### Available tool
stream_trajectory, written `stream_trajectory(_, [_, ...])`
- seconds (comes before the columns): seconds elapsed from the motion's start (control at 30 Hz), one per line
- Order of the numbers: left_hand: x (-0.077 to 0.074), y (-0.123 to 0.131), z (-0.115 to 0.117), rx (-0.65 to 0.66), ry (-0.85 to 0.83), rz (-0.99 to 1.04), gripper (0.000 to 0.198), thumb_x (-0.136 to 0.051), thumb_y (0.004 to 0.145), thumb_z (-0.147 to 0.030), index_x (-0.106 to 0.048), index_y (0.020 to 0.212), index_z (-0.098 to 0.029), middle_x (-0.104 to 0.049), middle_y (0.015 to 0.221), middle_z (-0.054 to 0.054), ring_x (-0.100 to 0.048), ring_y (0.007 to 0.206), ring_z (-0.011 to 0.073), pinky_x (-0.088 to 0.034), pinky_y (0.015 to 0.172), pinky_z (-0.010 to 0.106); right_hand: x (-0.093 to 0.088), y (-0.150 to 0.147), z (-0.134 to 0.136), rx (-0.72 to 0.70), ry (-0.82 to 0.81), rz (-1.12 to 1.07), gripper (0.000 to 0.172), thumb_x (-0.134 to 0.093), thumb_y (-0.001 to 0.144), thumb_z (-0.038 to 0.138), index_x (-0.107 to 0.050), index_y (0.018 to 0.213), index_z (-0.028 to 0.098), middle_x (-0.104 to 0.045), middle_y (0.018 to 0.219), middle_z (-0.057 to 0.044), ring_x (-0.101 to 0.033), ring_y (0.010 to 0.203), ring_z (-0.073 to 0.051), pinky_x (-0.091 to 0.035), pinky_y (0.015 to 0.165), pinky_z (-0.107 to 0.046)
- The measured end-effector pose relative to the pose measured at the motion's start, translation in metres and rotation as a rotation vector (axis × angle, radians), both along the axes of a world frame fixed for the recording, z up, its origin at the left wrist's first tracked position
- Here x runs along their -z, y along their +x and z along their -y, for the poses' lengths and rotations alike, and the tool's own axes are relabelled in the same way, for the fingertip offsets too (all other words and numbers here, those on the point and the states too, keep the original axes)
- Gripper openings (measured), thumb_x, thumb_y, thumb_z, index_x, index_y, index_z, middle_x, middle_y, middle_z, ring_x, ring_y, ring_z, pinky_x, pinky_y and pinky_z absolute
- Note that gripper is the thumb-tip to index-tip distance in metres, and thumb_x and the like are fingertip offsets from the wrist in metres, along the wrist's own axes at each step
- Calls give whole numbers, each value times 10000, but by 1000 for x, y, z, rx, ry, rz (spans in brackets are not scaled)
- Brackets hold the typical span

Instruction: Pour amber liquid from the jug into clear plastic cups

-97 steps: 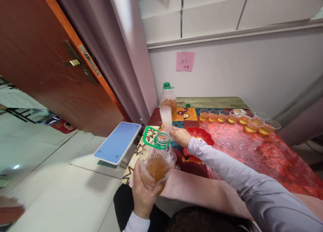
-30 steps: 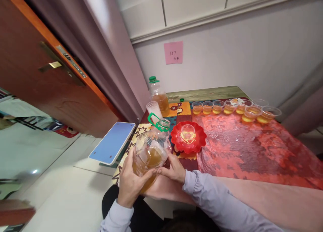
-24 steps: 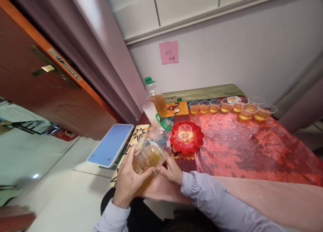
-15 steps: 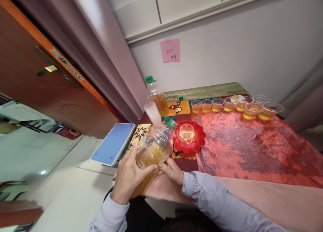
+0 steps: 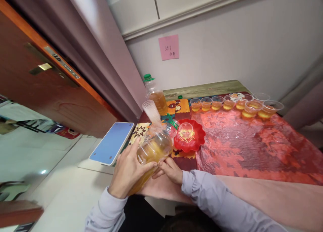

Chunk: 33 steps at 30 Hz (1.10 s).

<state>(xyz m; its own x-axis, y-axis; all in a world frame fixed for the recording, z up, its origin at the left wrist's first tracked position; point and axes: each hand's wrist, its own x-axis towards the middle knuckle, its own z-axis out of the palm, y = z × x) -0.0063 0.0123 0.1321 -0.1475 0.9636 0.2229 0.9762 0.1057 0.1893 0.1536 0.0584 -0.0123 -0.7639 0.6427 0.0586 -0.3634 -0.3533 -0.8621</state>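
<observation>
Table (image 5: 252, 147) in front of me with the red plate (image 5: 199, 139) on it, a small clear cup (image 5: 186, 128) sitting in that plate. I've got the big bottle (image 5: 153, 149) of amber liquid tilted, neck toward the plate. My left hand (image 5: 127, 171) is wrapped around its body, my right hand (image 5: 170, 169) props it from below with fingertips.

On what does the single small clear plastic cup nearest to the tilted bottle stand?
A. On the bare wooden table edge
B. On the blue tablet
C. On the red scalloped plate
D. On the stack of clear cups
C: the small clear plastic cup sits in the middle of the red scalloped plate, just beyond the mouth of the large clear plastic bottle of amber liquid that both hands tilt toward it.
</observation>
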Motion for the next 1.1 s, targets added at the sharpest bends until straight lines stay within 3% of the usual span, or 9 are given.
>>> stream_trajectory(0.37, [-7, 3, -11, 26, -28, -57, 1005, -833, 697, -708, -558, 1532, -221, -743, 1380, 154, -730, 1220, 381, -583, 1007, 505, -6, 3, -1, -9, -48, -25, 897, -636, 819, 930, -692, 1284, 165, -762, 1033, -123, -804, 923, -287, -676, 929, -563])
stream_trajectory(0.63, [-15, 9, -17, 51, -45, -70, 1001, -854, 696, -683, -565, 1531, -212, -744, 1377, 163, -732, 1213, 390, -588, 1012, 521, -6, 1, 1, -3, -103, -36, 883, -632, 808, 943, -686, 1213, 160, -770, 974, -114, -813, 830, -273, -675, 919, -579])
stream_trajectory(0.77, [-18, 11, -19, 55, -47, -77, 980, -858, 699, -667, -569, 1523, -222, -753, 1356, 153, -737, 1202, 385, -591, 1001, 523, -5, 0, 0, -3, -112, -65, 910, -635, 806, 943, -667, 1253, 151, -762, 998, -125, -817, 892, -293, -672, 920, -587])
stream_trajectory(1.1, [-47, 33, -23, -10, -243, -85, 925, -836, 773, -565, -515, 1552, -182, -741, 1353, 180, -717, 1239, 401, -563, 1044, 533, -5, -2, 1, -6, -141, -84, 896, -623, 811, 942, -659, 1249, 162, -775, 1034, -123, -813, 883, -271, -661, 933, -584])
